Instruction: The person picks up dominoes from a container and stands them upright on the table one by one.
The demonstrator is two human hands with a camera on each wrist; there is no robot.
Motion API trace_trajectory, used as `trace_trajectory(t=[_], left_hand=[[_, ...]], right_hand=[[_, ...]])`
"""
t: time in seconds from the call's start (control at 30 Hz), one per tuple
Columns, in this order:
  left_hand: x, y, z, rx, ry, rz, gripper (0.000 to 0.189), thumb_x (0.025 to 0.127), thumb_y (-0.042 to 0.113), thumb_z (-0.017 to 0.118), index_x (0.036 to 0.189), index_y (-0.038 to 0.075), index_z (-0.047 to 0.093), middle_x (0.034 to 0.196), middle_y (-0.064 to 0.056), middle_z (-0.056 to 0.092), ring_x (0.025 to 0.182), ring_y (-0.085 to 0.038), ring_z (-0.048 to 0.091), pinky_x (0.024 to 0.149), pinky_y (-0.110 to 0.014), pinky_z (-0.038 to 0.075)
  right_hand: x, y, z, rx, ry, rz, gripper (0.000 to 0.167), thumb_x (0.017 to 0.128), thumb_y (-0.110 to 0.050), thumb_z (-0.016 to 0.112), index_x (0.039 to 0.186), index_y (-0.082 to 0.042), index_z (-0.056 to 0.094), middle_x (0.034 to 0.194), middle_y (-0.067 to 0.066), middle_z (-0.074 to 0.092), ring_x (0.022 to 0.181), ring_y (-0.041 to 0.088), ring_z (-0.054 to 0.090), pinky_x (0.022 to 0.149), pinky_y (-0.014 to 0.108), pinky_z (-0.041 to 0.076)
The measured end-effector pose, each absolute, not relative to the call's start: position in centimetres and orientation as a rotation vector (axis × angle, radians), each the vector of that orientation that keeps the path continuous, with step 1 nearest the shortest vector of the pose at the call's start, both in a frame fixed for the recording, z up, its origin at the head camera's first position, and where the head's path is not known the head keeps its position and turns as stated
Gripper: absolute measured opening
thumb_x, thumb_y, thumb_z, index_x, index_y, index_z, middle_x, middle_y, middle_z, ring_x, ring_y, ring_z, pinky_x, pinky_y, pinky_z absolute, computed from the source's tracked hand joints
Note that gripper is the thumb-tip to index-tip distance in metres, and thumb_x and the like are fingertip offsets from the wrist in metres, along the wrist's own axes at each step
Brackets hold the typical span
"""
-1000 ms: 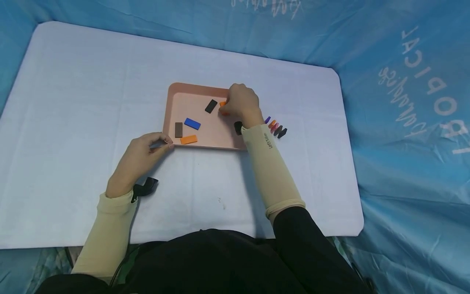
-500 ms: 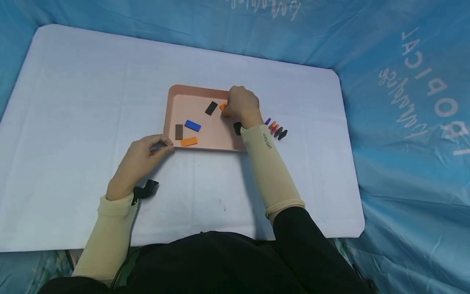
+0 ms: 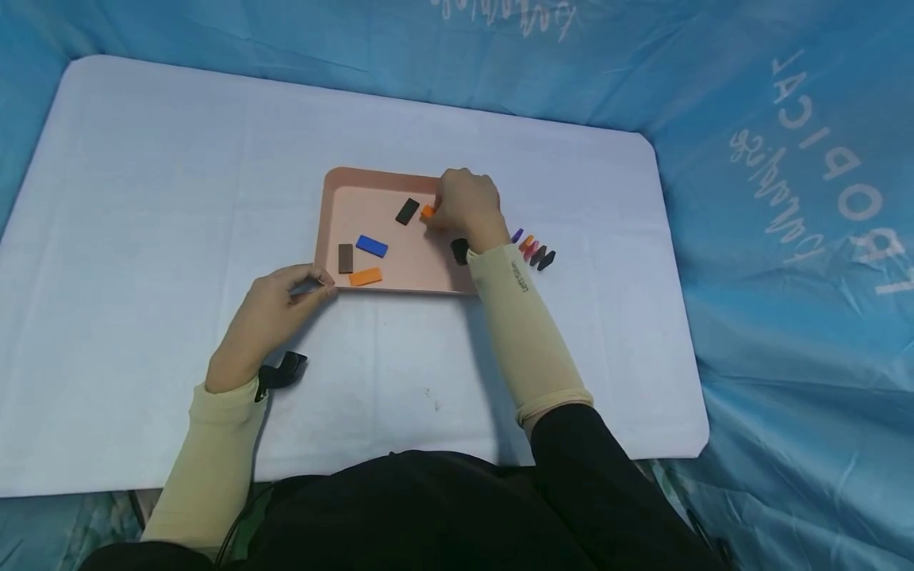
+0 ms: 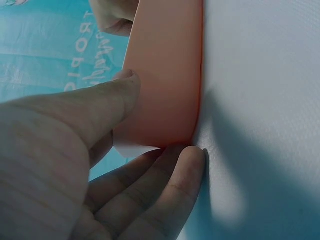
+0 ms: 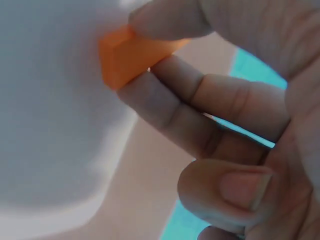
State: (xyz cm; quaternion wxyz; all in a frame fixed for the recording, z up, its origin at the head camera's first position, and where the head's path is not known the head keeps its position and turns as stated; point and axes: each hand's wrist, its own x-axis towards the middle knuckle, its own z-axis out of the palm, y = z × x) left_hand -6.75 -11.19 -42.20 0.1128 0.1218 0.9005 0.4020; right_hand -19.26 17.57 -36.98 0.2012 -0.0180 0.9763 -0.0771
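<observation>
A shallow pink tray point(image 3: 378, 178) lies on the white table. At its near left corner my left hand point(image 3: 274, 313) grips the tray; in the left wrist view the thumb point(image 4: 112, 97) presses the wall and other fingers bend around the corner. My right hand point(image 3: 467, 206) is over the tray's right part and pinches an orange block point(image 5: 132, 52) between thumb and fingers. Left of that hand lies a black block point(image 3: 408, 212) on the tray floor. Nearer the left hand are a blue block point(image 3: 372, 246), a brown block point(image 3: 346, 258) and another orange block point(image 3: 366, 277).
Just right of the tray, several coloured pieces stand in a slanting row, among them a purple piece point(image 3: 517, 235) and a black piece point(image 3: 546, 260). The white table point(image 3: 178, 174) extends around the tray, with blue sheeting point(image 3: 750, 317) behind and beside it.
The orange block in my right hand has turned and shifted slightly left. My left hand stays at the tray corner. The other blocks lie as before; the view has shifted a little.
</observation>
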Motion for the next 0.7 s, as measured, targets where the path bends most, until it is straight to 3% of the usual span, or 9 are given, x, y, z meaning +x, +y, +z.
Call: trace_trajectory(t=[0.2, 0.43, 0.7], left_hand=[[-6.8, -11.1, -42.3, 0.366, 2.647, 1.178, 0.020, 0.099, 0.030, 0.067, 0.106, 0.012, 0.067, 0.116, -0.011, 0.069, 0.115, -0.031, 0.062, 0.097, -0.056, 0.052], [-6.7, -11.3, -41.9, 0.348, 2.648, 1.145, 0.023, 0.100, 0.033, 0.065, 0.108, 0.011, 0.067, 0.118, -0.012, 0.068, 0.115, -0.033, 0.060, 0.099, -0.059, 0.050], [-6.5, -11.1, -41.8, 0.320, 2.650, 1.128, 0.023, 0.099, 0.032, 0.066, 0.108, 0.011, 0.067, 0.118, -0.012, 0.068, 0.114, -0.031, 0.060, 0.099, -0.058, 0.050]], right_hand=[[-17.6, 18.2, -35.8, -0.149, 2.764, -0.376, 0.028, 0.084, -0.041, 0.080, 0.096, -0.015, 0.078, 0.089, -0.001, 0.071, 0.085, 0.019, 0.058, 0.079, 0.033, 0.048], [-15.5, 19.7, -34.0, -0.412, 2.788, -0.712, 0.014, 0.083, -0.024, 0.081, 0.095, -0.017, 0.078, 0.091, -0.005, 0.074, 0.080, 0.014, 0.055, 0.071, 0.028, 0.044], [-12.2, 22.2, -32.7, -0.491, 2.748, -1.108, 0.008, 0.082, -0.018, 0.079, 0.089, -0.022, 0.077, 0.090, -0.010, 0.071, 0.063, 0.015, 0.043, 0.055, 0.029, 0.036]])
